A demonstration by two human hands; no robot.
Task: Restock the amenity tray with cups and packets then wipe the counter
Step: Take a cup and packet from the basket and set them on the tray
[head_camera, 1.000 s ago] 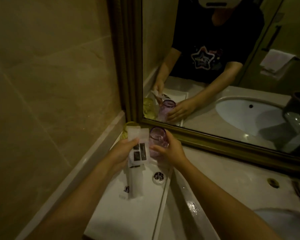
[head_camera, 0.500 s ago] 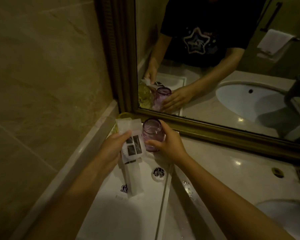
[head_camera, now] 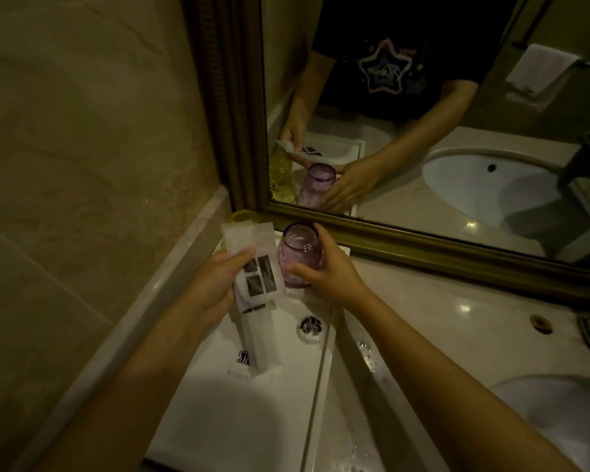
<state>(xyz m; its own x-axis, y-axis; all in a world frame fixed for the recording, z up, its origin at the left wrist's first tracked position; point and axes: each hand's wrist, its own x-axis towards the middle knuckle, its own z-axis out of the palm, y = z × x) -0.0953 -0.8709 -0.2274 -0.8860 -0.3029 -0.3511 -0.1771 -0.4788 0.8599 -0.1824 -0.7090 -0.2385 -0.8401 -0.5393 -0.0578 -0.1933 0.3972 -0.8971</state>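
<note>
A white amenity tray (head_camera: pixel 239 420) lies on the counter against the left wall. My right hand (head_camera: pixel 327 270) grips a purple glass cup (head_camera: pixel 298 253), upright at the tray's far end near the mirror. My left hand (head_camera: pixel 215 287) holds white packets (head_camera: pixel 252 264) with black labels above the tray. A long white packet (head_camera: pixel 261 338) and a small round item (head_camera: pixel 310 327) with a dark pattern lie on the tray. A yellowish cup (head_camera: pixel 237 216) peeks out behind the packets in the corner.
A framed mirror (head_camera: pixel 423 247) rises just behind the tray. The beige marble counter (head_camera: pixel 457 321) runs to the right, wet beside the tray, with a white sink basin (head_camera: pixel 559 413) at the lower right. A tiled wall (head_camera: pixel 82 165) closes the left side.
The view has shifted a little closer and lower. Both hands keep their hold; the cup and packets stay at the tray's far end.
</note>
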